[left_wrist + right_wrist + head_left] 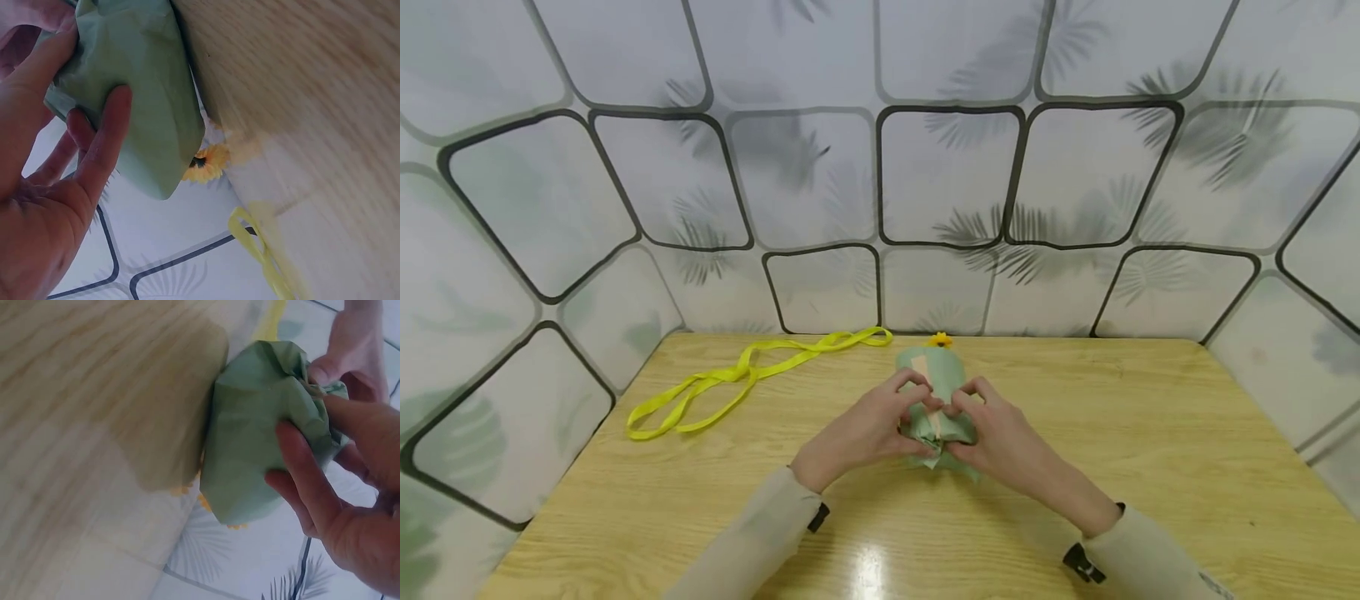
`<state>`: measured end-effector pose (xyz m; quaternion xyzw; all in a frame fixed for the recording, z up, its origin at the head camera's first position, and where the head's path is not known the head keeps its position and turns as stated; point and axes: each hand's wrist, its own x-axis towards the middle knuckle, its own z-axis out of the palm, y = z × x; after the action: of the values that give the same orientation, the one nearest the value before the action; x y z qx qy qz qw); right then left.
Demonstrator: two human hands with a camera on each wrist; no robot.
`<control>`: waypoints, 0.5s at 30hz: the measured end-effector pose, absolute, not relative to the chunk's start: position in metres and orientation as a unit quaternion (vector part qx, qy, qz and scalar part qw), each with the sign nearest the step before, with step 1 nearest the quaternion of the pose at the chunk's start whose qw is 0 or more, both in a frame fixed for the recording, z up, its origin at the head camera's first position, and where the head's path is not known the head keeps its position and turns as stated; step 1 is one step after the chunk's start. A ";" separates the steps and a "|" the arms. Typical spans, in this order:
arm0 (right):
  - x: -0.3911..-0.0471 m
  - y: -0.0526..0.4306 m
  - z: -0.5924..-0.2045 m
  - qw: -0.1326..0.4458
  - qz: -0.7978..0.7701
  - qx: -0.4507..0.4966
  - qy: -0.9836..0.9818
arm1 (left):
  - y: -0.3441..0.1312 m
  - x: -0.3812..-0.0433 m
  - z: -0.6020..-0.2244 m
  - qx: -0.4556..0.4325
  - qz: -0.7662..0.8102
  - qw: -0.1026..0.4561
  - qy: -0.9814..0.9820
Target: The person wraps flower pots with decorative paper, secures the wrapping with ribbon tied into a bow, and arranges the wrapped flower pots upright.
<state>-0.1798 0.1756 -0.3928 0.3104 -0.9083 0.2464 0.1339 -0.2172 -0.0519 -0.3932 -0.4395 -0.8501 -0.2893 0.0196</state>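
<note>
A parcel in light green paper (953,375) lies on the wooden table in front of me, with a pale strip of tape (922,365) along its top. My left hand (874,421) holds its near end from the left, thumb and fingers bent on the paper. From the right, my right hand (1006,433) pinches the same crumpled end; in the right wrist view the green paper (250,437) bunches into folds beside the thumb. The left wrist view shows other left-hand fingers (115,119) lying along the parcel's side. Whatever the paper wraps is hidden.
A yellow ribbon (747,367) lies in loose loops at the back left of the table (1112,417). Just behind the parcel sits a small yellow flower (940,340) with a dark centre. A patterned curtain (820,183) borders the back and sides.
</note>
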 end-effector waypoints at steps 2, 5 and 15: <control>-0.180 0.183 -0.388 0.078 0.285 0.330 -0.897 | -0.051 -0.217 -0.394 -0.440 -0.285 0.029 -0.851; -0.181 0.197 -0.381 -0.044 0.353 0.352 -0.866 | -0.051 -0.217 -0.394 -0.439 -0.283 0.038 -0.852; -0.190 0.207 -0.389 -0.033 0.357 0.379 -0.853 | -0.053 -0.214 -0.396 -0.425 -0.283 0.042 -0.859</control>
<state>-0.1902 0.2074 -0.3891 0.3790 -0.8532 0.3567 -0.0331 -0.2144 -0.0529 -0.3959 -0.4253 -0.8585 -0.2835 0.0416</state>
